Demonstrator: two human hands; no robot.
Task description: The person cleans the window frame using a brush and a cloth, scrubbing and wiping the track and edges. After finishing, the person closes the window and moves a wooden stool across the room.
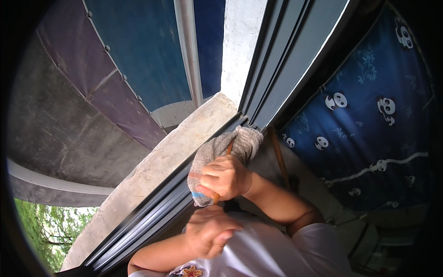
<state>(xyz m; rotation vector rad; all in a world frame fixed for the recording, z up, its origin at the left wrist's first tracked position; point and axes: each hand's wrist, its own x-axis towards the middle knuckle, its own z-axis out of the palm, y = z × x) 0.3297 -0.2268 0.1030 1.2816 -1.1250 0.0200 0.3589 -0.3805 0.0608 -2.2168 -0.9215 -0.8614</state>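
My right hand (225, 178) is closed around a thin orange-brown stick (229, 148) and part of a grey-brown terry cloth (247, 138). The cloth drapes over the stick's far end and bunches at the corner of a dark metal window track (152, 204). One hanging edge of the cloth has a blue stripe. Below, nearer my body, my left hand (211, 230) makes a fist around the stick's lower end. The stick's tip is hidden under the cloth.
A pale concrete sill (155, 166) runs along the track's outer side. Grey window frame uprights (277, 62) rise at the corner. Striped awning fabric (138, 52) lies outside, with green foliage (52, 228) lower left. A panda-print blue curtain (363, 114) and a wooden pole (278, 155) are at right.
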